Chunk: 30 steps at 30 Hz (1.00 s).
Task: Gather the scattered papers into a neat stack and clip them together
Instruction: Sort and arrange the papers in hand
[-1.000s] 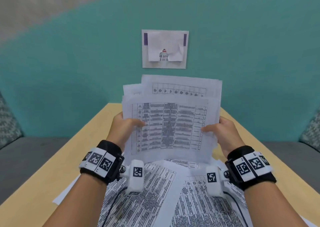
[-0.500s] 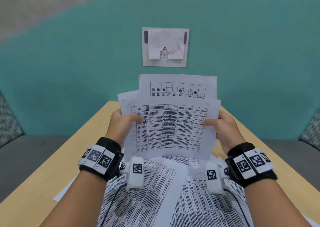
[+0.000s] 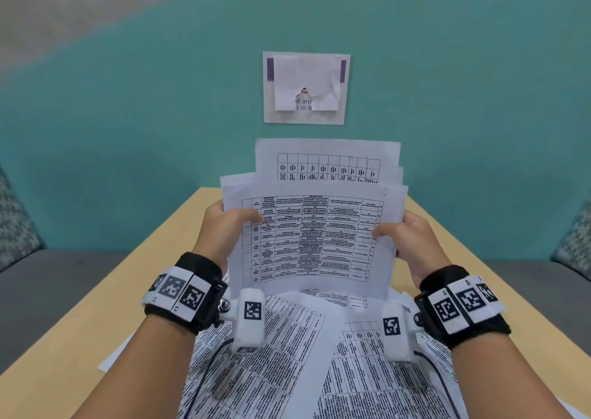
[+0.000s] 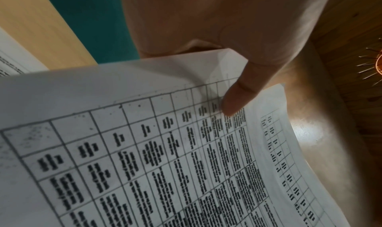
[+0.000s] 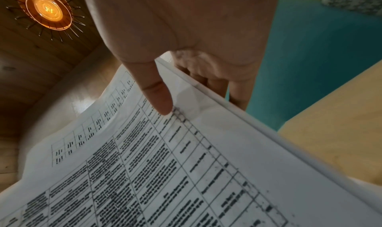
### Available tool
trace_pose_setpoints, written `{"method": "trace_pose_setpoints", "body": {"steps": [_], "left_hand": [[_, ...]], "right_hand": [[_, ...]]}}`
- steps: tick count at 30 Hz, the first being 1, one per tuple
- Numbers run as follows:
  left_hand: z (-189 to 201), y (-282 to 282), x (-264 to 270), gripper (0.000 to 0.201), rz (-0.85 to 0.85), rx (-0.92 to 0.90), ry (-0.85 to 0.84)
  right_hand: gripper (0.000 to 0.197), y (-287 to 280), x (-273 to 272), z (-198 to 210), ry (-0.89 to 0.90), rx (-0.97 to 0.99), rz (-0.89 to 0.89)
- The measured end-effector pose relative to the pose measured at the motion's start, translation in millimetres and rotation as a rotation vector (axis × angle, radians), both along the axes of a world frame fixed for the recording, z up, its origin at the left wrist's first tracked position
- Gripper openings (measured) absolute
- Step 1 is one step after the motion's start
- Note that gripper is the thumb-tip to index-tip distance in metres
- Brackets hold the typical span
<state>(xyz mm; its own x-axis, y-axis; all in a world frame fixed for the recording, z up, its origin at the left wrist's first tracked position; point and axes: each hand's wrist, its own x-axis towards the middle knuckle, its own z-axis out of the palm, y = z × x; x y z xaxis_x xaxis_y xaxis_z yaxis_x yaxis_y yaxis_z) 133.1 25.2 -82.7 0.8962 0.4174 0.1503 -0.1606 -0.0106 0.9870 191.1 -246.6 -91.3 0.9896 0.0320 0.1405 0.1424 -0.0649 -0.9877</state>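
Sheaf of papers (image 3: 315, 236) upright between both hands, above the desk (image 3: 153, 278).
Left hand (image 3: 224, 226) and right hand (image 3: 412, 239) pinch its side edges, fingers (image 4: 237, 100) curled; sheets uneven on top.

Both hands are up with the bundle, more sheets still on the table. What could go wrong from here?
1. The held sheets are uneven: one sheet at the back sticks up well above the front one. It may stay skewed unless the bundle is tapped square.
2. The left hand and right hand pinch only the side edges, thumbs in front, so a middle sheet may slip out.
3. Loose papers lie overlapped on the table under the wrists, and one could be swept off. No clip is in view.
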Motion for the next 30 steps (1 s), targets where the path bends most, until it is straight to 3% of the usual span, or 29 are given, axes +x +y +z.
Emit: {"method": "trace_pose_setpoints", "body": {"steps": [4,30], "left_hand": [[0.9,-1.4,0.1,0.026,0.001,-0.007,-0.006],[-6.8,0.9,3.5,0.029,0.007,0.015,0.036]], "right_hand": [[0.032,0.8,-1.6,6.6,-0.085,0.088,-0.045],[0.038,2.7,6.0,-9.8,-0.035,0.051,0.009]]}}
